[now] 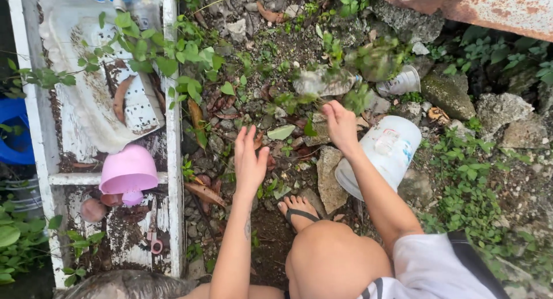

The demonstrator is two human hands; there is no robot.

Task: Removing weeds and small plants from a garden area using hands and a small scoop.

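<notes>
We're out in a messy backyard: stony ground (271,63), weeds (466,195), dead leaves, a rusty metal sheet (489,5), junk in an old white frame (173,161).

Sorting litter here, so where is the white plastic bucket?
In the head view, the white bucket lies tipped on the stony ground at right, just beyond the right hand.

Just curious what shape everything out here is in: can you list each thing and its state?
Left hand: open, empty, over stony ground.
Right hand: empty, fingers curled at the weeds.
White bucket: tipped on its side.
Pink bowl: upside down.
Clear cup: lying on its side.
Metal sheet: rusty.
</notes>
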